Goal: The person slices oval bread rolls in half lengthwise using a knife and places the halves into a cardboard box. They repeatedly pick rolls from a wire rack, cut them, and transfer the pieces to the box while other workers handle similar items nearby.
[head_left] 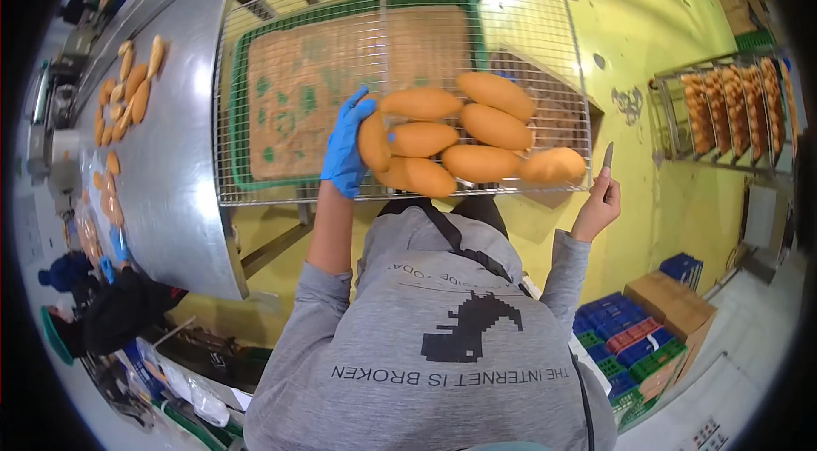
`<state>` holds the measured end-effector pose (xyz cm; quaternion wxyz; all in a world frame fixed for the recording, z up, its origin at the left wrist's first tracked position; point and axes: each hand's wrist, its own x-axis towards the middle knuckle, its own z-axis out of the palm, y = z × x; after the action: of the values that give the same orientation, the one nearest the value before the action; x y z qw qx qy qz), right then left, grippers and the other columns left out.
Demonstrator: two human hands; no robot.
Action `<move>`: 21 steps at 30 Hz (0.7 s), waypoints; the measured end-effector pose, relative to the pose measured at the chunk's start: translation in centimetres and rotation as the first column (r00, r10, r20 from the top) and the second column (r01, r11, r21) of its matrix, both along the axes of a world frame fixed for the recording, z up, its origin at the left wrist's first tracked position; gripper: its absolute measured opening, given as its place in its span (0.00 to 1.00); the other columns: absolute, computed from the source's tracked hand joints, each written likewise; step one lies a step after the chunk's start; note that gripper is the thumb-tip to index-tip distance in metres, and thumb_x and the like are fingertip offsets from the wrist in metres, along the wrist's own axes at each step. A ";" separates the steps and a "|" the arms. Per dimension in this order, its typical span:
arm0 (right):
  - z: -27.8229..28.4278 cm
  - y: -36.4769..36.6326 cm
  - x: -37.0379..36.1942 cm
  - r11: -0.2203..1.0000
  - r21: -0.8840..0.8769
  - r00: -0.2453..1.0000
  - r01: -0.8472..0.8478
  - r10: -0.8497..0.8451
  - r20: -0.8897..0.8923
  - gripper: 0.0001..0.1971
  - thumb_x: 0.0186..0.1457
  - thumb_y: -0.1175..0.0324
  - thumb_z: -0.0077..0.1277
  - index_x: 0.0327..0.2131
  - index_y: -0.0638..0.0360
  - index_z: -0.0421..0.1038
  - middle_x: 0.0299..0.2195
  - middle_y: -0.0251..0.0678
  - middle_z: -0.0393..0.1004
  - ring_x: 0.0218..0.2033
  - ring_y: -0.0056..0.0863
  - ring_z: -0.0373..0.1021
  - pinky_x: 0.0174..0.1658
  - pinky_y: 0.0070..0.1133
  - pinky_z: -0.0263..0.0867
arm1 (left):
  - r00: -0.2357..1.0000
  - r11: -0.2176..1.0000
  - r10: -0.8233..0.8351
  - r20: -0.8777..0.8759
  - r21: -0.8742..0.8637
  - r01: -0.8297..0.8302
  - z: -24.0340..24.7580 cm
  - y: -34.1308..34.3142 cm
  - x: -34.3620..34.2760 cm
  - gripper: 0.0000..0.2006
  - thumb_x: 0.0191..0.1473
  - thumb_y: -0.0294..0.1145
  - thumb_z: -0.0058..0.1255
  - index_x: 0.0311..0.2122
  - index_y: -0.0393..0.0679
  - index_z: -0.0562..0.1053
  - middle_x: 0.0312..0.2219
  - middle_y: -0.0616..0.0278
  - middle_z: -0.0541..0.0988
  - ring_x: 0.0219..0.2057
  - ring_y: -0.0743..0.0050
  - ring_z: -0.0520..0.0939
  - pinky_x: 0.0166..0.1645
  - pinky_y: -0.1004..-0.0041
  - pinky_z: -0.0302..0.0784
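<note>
Your blue-gloved left hand [343,149] is cupping an oval golden-brown loaf [373,145], seemingly uncut, your bare right hand [596,211] pinching a grey-bladed knife [608,155] between fingertips.

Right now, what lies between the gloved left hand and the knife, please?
In the head view, golden-brown rolls lie between the left hand and the knife, over the wire rack; past them, a small gap shows yellow floor.

Rolls [424,139] are golden-brown, the glove [345,149] bright blue — the floor [634,51] yellow.
</note>
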<state>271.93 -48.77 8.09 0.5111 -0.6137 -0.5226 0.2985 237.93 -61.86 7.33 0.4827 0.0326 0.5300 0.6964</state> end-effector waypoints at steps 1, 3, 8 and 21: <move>0.1 0.3 1.8 1.000 -0.011 0.999 0.027 -0.027 0.017 0.16 0.56 0.62 0.49 0.22 0.65 0.68 0.18 0.26 0.64 0.22 0.14 0.57 0.26 0.16 0.54 | 0.996 0.997 -0.005 0.085 0.075 -0.002 1.6 1.7 2.2 0.27 0.50 0.35 0.52 0.55 0.43 0.60 0.45 0.56 0.69 0.39 0.65 0.75 0.38 0.69 0.76; 0.5 1.1 5.4 0.997 -0.026 0.997 0.072 -0.071 0.043 0.16 0.57 0.61 0.49 0.22 0.64 0.66 0.17 0.26 0.62 0.21 0.14 0.55 0.26 0.15 0.53 | 0.990 0.991 -0.133 0.044 0.019 0.132 3.5 5.9 7.1 0.26 0.53 0.39 0.48 0.56 0.44 0.59 0.45 0.57 0.69 0.42 0.67 0.74 0.42 0.68 0.75; 0.8 3.2 14.1 0.985 0.000 0.981 0.173 -0.173 0.088 0.17 0.57 0.61 0.48 0.20 0.64 0.65 0.16 0.25 0.59 0.20 0.14 0.53 0.24 0.15 0.50 | 0.945 0.950 -0.253 0.206 0.240 0.202 4.1 16.0 18.3 0.22 0.58 0.39 0.41 0.57 0.44 0.59 0.45 0.57 0.69 0.44 0.67 0.73 0.52 0.70 0.69; -0.4 11.0 22.8 0.990 -0.092 0.989 0.107 -0.096 0.112 0.21 0.57 0.56 0.47 0.19 0.64 0.63 0.17 0.27 0.58 0.21 0.17 0.53 0.26 0.17 0.50 | 0.761 0.896 0.290 -0.580 -0.114 -0.429 -0.4 3.7 11.9 0.12 0.57 0.34 0.45 0.41 0.36 0.72 0.32 0.58 0.77 0.32 0.74 0.77 0.39 0.75 0.75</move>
<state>294.78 -37.75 7.65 0.4662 -0.6790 -0.5022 0.2637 249.79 -58.17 6.98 0.1665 0.0694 0.7219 0.6681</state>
